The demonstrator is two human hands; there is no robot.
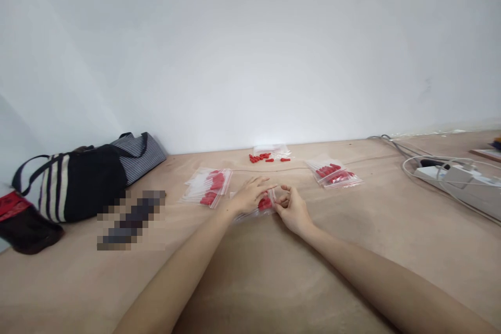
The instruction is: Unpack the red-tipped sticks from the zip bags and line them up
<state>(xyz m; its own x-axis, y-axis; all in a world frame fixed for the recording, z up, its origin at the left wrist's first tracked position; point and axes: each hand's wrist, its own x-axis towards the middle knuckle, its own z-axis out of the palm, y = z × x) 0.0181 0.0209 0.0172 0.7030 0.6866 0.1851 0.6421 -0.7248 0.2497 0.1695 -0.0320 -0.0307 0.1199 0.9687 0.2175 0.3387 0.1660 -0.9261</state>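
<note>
A clear zip-lock bag (264, 203) with small red peg-like pieces in it lies on the wooden table between my hands. My left hand (250, 195) rests on the bag from the left, fingers stretched out and covering part of it. At the bag's right edge, by the zip strip, the thumb and fingers of my right hand (290, 209) are pinched together on the plastic. Farther back are several loose red pieces (259, 158) beside some flat clear bags (273, 151). Filled bags lie in a left pile (209, 188) and a right pile (334, 174).
A black bag with white stripes (86, 182) and a striped grey one (144, 154) stand at the left. Near them are a dark bottle (29, 227) and a blurred-out dark object (133, 219). A power strip (462, 182) with looped cables sits at right. A white wall (250, 52) rises behind.
</note>
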